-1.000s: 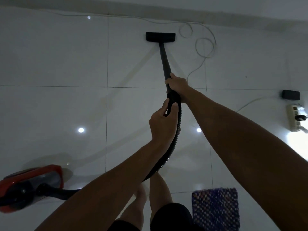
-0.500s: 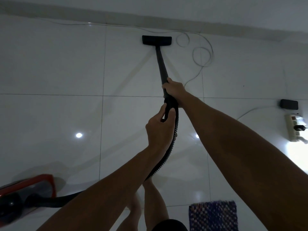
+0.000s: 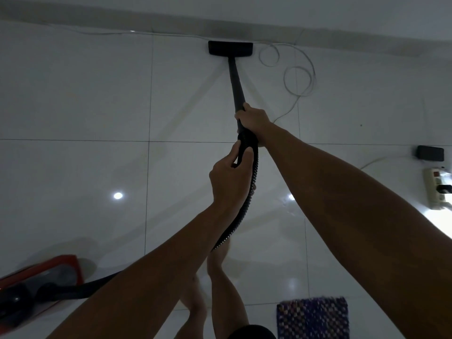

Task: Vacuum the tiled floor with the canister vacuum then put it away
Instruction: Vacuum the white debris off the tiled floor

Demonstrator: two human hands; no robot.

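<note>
The black floor head (image 3: 230,48) lies on the white tiled floor (image 3: 73,99) right against the far wall's base. A black wand (image 3: 235,81) runs back from it to my right hand (image 3: 252,119), which grips the wand's near end. Just behind, my left hand (image 3: 230,179) holds the ribbed black hose (image 3: 244,209) at the handle bend. The hose passes under my left forearm to the red canister vacuum (image 3: 41,282) at the lower left.
A thin white cable (image 3: 297,79) loops on the floor right of the floor head. A white power strip (image 3: 437,192) and a small black box (image 3: 430,152) sit at the right edge. A blue woven mat (image 3: 313,318) lies by my bare legs.
The floor head has slid forward until it meets the wall base. Both arms have stretched out with it, and the canister has trailed toward the lower left edge.
</note>
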